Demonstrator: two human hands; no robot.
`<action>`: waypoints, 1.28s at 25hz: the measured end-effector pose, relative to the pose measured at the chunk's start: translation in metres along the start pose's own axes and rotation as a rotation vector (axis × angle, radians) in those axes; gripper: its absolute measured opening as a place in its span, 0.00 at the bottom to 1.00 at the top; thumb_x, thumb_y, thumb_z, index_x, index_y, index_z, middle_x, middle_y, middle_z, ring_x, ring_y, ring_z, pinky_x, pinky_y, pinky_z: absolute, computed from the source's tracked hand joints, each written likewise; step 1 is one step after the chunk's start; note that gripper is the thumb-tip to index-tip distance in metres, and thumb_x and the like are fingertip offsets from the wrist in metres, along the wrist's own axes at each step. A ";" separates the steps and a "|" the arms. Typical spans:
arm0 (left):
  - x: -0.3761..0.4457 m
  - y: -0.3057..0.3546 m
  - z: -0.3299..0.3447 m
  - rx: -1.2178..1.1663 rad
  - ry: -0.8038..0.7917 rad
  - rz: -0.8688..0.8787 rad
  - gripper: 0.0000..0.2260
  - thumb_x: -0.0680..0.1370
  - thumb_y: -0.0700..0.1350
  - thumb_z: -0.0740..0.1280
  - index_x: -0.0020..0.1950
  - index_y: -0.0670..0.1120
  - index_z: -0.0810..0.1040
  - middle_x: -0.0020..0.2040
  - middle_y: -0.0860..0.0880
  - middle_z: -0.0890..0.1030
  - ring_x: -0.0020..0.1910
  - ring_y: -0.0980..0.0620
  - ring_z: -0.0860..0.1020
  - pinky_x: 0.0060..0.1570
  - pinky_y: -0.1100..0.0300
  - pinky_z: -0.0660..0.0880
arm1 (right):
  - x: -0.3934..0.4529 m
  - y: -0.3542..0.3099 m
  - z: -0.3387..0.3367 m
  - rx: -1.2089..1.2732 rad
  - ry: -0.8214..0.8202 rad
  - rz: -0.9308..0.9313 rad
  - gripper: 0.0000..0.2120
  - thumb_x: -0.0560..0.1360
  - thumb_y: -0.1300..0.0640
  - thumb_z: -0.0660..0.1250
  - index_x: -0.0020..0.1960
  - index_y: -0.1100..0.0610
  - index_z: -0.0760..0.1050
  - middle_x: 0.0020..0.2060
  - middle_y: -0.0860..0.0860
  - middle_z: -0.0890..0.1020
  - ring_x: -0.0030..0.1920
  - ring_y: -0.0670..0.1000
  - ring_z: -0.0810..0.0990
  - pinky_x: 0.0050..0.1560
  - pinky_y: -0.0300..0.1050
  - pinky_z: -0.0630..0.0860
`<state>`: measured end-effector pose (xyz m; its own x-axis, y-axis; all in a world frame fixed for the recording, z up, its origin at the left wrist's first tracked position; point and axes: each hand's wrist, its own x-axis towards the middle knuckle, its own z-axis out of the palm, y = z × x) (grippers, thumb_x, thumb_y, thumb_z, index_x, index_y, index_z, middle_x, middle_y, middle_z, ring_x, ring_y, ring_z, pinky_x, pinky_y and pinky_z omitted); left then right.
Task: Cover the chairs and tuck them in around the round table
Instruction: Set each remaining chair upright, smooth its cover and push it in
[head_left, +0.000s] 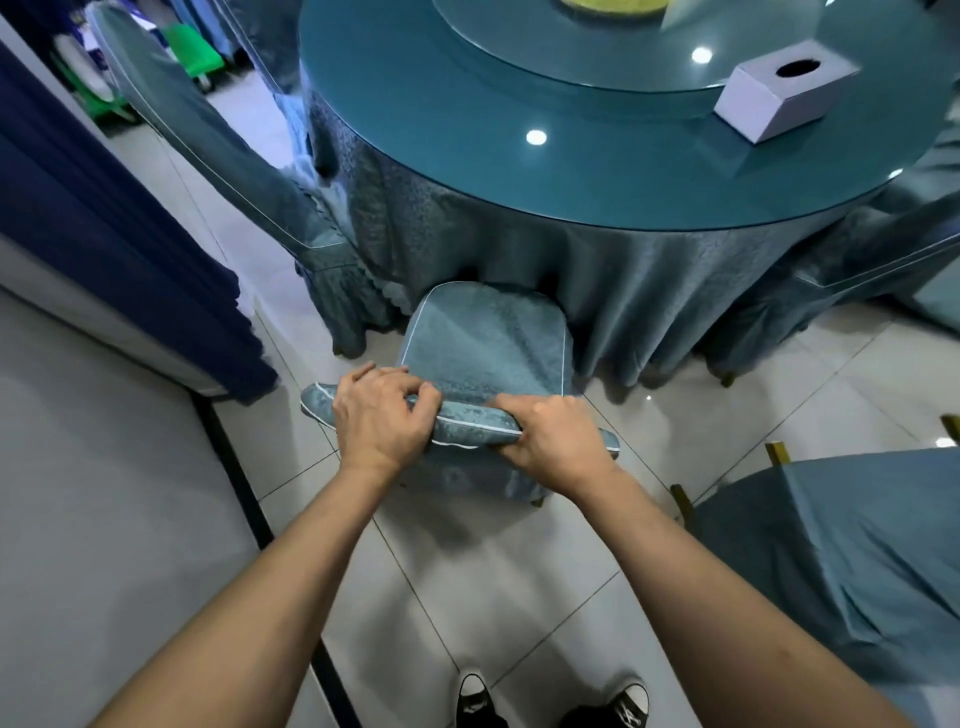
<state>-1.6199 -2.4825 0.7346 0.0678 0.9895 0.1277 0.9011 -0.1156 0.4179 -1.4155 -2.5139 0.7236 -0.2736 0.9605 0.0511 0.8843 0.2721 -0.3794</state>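
Both hands on top rail of covered chair (485, 358), dead centre. Left hand (379, 415) over left half of rail, fingers (415, 397) curled over far edge, thumb side toward body. Right hand (553, 441) on right half, fingers (511, 402) wrapped round rail and bunched cover fabric with white piping. Firm grip on both sides, nothing else held.

Key relation: rail's long axis runs left-right, slightly tilted, right end lower in frame and nearer. Hands near symmetric about its middle, so equally placed; neither has clear reach advantage. Seat points away from body, straight at round table (597, 156); front edge of seat touching or just under hanging tablecloth (519, 234). Cannot tell how far under.

Judgement: cover looks fully on, so tuck-in step in hand. Push direction straight ahead, square to rail. Uneven push likely skews chair toward covered neighbour chair (218, 156) on left, which sits close beside it. Tablecloth may drag and ruck over seat.

Also present: white tissue box (779, 98) on glass top, lazy Susan (571, 41) behind, another chair draped with loose fabric (841, 561) to right near body, likely next in line.
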 end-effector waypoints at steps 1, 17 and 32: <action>0.011 -0.008 -0.002 -0.007 -0.008 0.015 0.26 0.72 0.57 0.51 0.40 0.47 0.87 0.43 0.49 0.87 0.53 0.51 0.82 0.66 0.52 0.68 | 0.008 -0.004 0.004 -0.009 0.007 -0.001 0.17 0.69 0.42 0.70 0.56 0.45 0.78 0.45 0.47 0.85 0.46 0.56 0.84 0.40 0.50 0.77; 0.145 -0.046 -0.020 0.005 -0.043 0.123 0.27 0.71 0.57 0.50 0.38 0.47 0.87 0.43 0.48 0.87 0.53 0.47 0.82 0.53 0.49 0.75 | 0.121 -0.010 0.006 -0.001 0.134 -0.032 0.13 0.70 0.44 0.70 0.49 0.51 0.77 0.40 0.50 0.84 0.42 0.60 0.83 0.38 0.50 0.74; 0.129 -0.065 -0.031 0.259 -0.157 0.091 0.29 0.71 0.57 0.45 0.43 0.51 0.86 0.42 0.49 0.86 0.45 0.46 0.79 0.46 0.53 0.74 | 0.115 -0.024 0.025 0.045 0.096 -0.165 0.15 0.71 0.47 0.71 0.52 0.55 0.79 0.41 0.51 0.83 0.40 0.58 0.83 0.35 0.50 0.75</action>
<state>-1.6828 -2.3503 0.7515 0.2005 0.9797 0.0052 0.9660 -0.1985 0.1657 -1.4772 -2.4116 0.7159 -0.3741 0.9050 0.2027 0.8120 0.4252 -0.3998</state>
